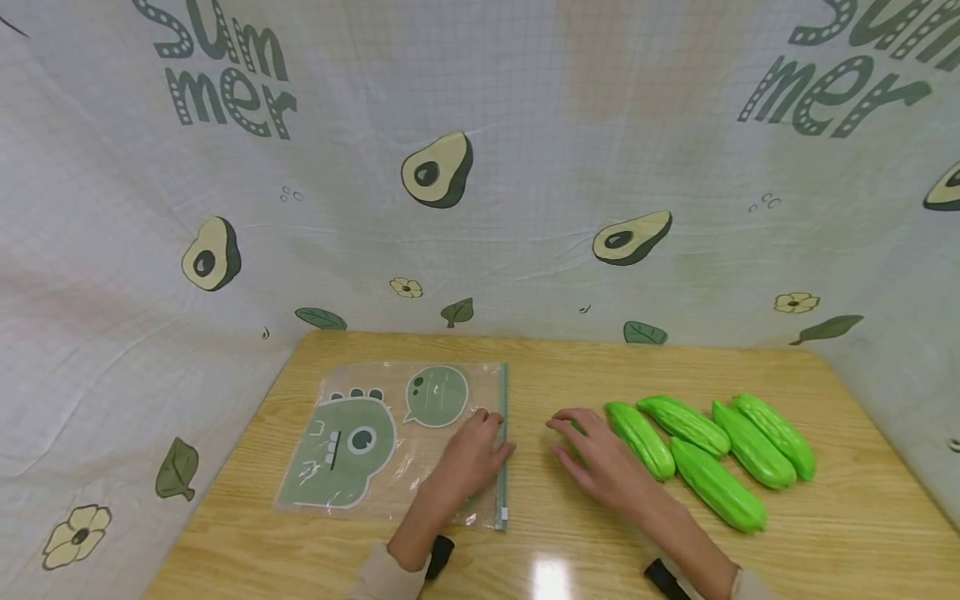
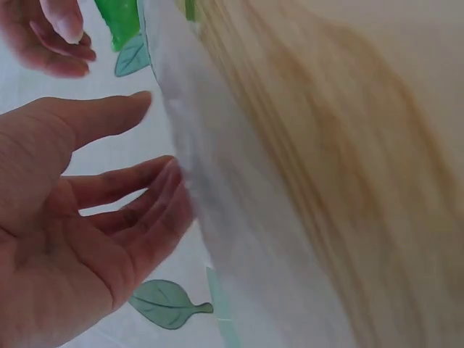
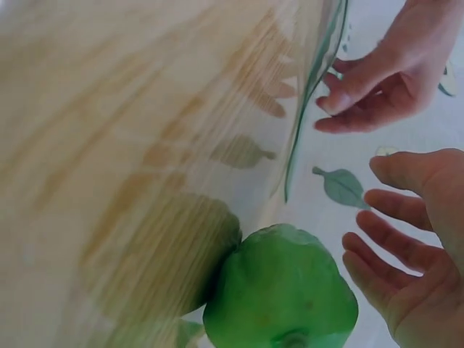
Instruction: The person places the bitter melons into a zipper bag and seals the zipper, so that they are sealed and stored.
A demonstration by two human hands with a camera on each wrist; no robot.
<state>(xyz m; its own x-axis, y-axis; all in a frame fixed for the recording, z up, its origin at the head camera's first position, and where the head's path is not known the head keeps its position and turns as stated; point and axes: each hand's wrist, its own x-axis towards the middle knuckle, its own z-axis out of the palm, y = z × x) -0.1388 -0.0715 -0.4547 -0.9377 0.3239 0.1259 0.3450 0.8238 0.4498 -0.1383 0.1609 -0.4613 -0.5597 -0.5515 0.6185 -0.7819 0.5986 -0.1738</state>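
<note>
A clear zip bag [image 1: 415, 454] with a green dinosaur print lies flat on the left of the table, its green zip edge [image 1: 503, 392] facing right. My left hand [image 1: 471, 454] is over the bag beside that edge; in the left wrist view its thumb and fingers stand apart, nothing between them. My right hand [image 1: 603, 465] hovers to the right of the bag, fingers loosely bent and holding nothing. Several green ridged gourds [image 1: 720, 486], like bitter melons, lie right of it. A bit of green shows behind the right hand, mostly hidden. One gourd [image 3: 281, 290] appears close in the right wrist view.
The wooden table [image 1: 555, 375] is bordered at the back and sides by a white cloth [image 1: 525, 233] printed with avocados and leaves. A small white slider [image 1: 505, 514] sits at the zip's near end.
</note>
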